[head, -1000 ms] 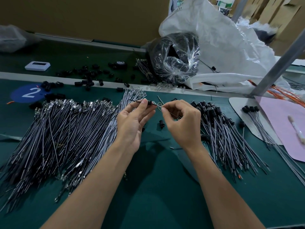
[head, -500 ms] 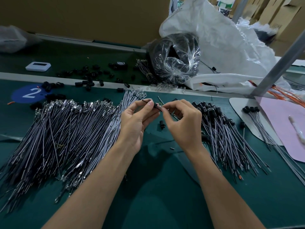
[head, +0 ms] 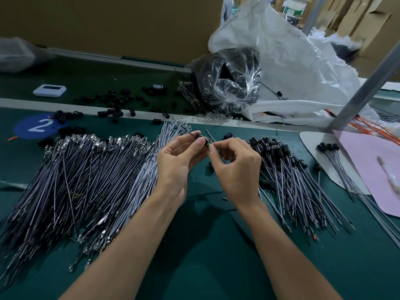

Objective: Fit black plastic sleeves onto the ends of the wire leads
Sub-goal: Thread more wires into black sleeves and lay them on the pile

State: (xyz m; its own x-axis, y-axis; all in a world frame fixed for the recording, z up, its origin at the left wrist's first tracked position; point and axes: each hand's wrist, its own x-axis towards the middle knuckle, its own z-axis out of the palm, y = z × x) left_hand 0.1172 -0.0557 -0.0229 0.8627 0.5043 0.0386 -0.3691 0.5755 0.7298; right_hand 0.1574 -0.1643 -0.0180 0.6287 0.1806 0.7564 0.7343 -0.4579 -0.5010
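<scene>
My left hand (head: 177, 163) pinches a small black plastic sleeve (head: 202, 138) between thumb and fingertips above the green mat. My right hand (head: 236, 167) pinches the end of a thin wire lead (head: 210, 135) right at that sleeve, its other fingers curled. A big heap of bare grey wire leads (head: 75, 182) lies to the left. To the right fans a pile of leads with black sleeves fitted (head: 287, 169). Loose black sleeves (head: 114, 100) are scattered at the back left.
A clear bag of black parts (head: 229, 83) and a white sack (head: 292, 61) stand at the back. A pink sheet (head: 372, 169) with a pen lies right, beside a slanted metal post (head: 365, 87). A white device (head: 49, 90) sits far left.
Both hands have drawn closer together; the sleeve in my left fingers has come up against the wire end that my right hand pinches.
</scene>
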